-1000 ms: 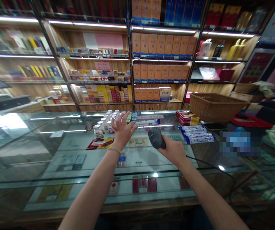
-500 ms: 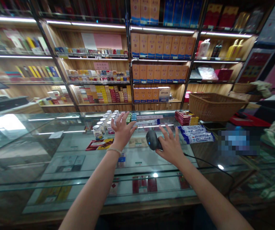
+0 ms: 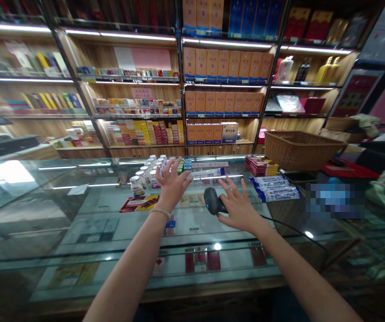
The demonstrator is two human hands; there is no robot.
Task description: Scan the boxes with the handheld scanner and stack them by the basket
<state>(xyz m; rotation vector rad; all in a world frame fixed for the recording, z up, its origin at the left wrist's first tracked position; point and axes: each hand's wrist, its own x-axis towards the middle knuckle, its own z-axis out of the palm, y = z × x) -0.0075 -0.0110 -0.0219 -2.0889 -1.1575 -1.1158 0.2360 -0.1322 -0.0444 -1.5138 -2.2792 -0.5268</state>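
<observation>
My left hand (image 3: 171, 183) is raised over the glass counter (image 3: 78, 210) with its fingers spread, holding nothing, close to a cluster of small white-capped bottles (image 3: 147, 173). My right hand (image 3: 237, 206) is open too, fingers fanned out, with the palm resting against a black corded barcode scanner (image 3: 211, 201) that lies on the glass. The scanner's cable runs off to the right behind my wrist.
A wicker basket (image 3: 300, 148) stands at the back right of the counter, with red packs (image 3: 261, 165) and blue-white packs (image 3: 275, 187) in front of it. Shelves of boxed goods (image 3: 224, 65) line the wall behind. A cash register (image 3: 1, 143) sits at far left.
My right hand, which gripped the scanner a second ago, has opened its fingers and the scanner has come down onto the glass. The left hand has barely moved.
</observation>
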